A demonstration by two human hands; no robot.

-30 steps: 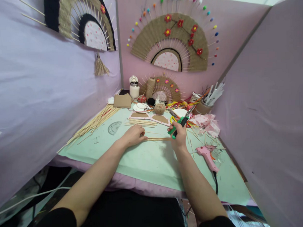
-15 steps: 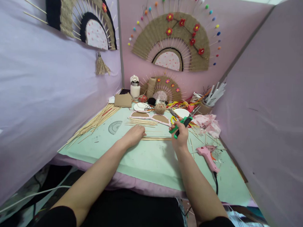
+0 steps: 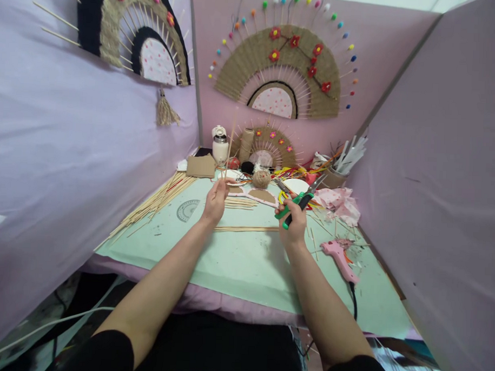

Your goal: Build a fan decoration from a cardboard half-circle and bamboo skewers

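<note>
Upright in my left hand (image 3: 216,202) are thin wooden sticks (image 3: 231,144), pinched near their lower ends and rising above the table. How many there are I cannot make out. My right hand (image 3: 294,219) grips green-and-black handled pliers (image 3: 299,204), whose metal jaws point up and to the right. Between and below the hands, several long sticks (image 3: 250,229) lie side by side on the pale green mat (image 3: 228,266). A row of shorter sticks (image 3: 241,203) lies behind them, partly covered by my left hand.
A bundle of sticks (image 3: 153,204) runs along the left edge, near a protractor (image 3: 187,210). To the right lies a pink glue gun (image 3: 340,259) with its cord. A twine ball (image 3: 261,179), cardboard (image 3: 201,166) and a bottle (image 3: 220,149) stand behind. Decorated fans (image 3: 276,73) hang on the walls.
My left hand has risen from the mat and moved slightly left, bringing thin sticks upright with it. My right hand stays nearly still with the pliers.
</note>
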